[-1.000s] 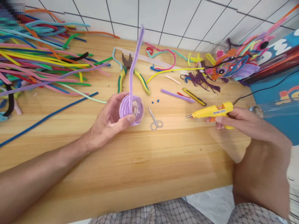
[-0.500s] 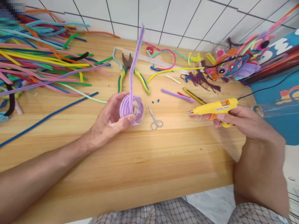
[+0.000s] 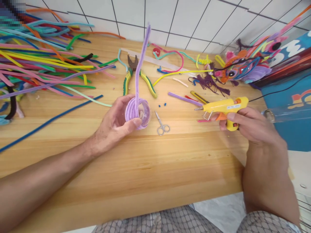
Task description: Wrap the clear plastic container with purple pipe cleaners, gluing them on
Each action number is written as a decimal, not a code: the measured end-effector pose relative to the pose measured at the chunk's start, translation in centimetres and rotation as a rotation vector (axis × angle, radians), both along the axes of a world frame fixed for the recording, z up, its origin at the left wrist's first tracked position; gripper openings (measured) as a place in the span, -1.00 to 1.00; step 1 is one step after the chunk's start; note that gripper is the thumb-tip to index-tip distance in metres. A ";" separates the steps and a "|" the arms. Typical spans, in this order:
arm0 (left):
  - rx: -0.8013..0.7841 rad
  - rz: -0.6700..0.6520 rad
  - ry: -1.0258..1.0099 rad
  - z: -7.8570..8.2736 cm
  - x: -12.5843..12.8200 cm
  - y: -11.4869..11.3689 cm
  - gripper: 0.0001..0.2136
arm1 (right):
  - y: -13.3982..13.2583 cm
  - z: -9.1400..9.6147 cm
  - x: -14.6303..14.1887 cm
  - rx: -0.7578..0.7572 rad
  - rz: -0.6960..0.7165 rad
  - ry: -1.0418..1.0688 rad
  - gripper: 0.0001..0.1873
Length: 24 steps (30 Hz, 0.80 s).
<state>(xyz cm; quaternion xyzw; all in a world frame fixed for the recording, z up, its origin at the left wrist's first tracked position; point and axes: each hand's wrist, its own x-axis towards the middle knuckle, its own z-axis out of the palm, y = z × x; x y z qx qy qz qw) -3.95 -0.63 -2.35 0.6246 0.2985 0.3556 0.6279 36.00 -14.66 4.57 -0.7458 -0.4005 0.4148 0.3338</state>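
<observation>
My left hand [image 3: 119, 118] is wrapped round a small clear cup [image 3: 146, 114] whose side is coiled with lilac pipe cleaner [image 3: 132, 109]. One long end of the pipe cleaner stands up from the coil toward the wall. In my right hand [image 3: 247, 121] is a yellow hot glue gun [image 3: 222, 106] with an orange trigger, its metal nozzle pointing left. A gap separates the nozzle from the cup. Between the hands lie small scissors [image 3: 161, 124] and two tiny blue bits. Pliers [image 3: 136, 72] with green and yellow handles lie open behind the cup.
Many coloured pipe cleaners [image 3: 43, 64] are heaped at the left. A yellow cutter knife [image 3: 198, 97] and lilac pieces [image 3: 183, 98] lie near the glue gun. Colourful pipe-cleaner figures [image 3: 239, 69] stand at the back right, before a tiled wall [image 3: 160, 19]. The gun's black cord runs right.
My right hand has turned the glue gun, so its handle and wire stand now show more, and raised it slightly. My left hand and the cup have hardly moved.
</observation>
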 end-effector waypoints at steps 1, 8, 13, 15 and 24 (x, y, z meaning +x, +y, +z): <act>0.000 -0.005 -0.011 -0.1 0.0 0.0 -0.43 | 0.0 -0.1 -0.1 0.009 -0.001 0.023 -0.40; 0.034 -0.014 -0.059 -0.4 0.4 0.2 -0.45 | 0.4 -0.5 -1.7 0.087 -0.040 0.172 -0.35; 0.018 -0.089 -0.112 -0.9 0.9 0.1 -0.45 | 1.4 1.1 -3.4 0.182 -0.024 0.142 -0.38; -0.008 -0.098 -0.121 -1.2 1.0 0.1 -0.43 | 1.8 2.1 -4.0 0.215 -0.018 0.110 -0.38; -0.104 -0.136 -0.170 -1.2 1.2 0.3 -0.40 | 4.6 5.4 -8.1 0.298 0.077 0.105 -0.41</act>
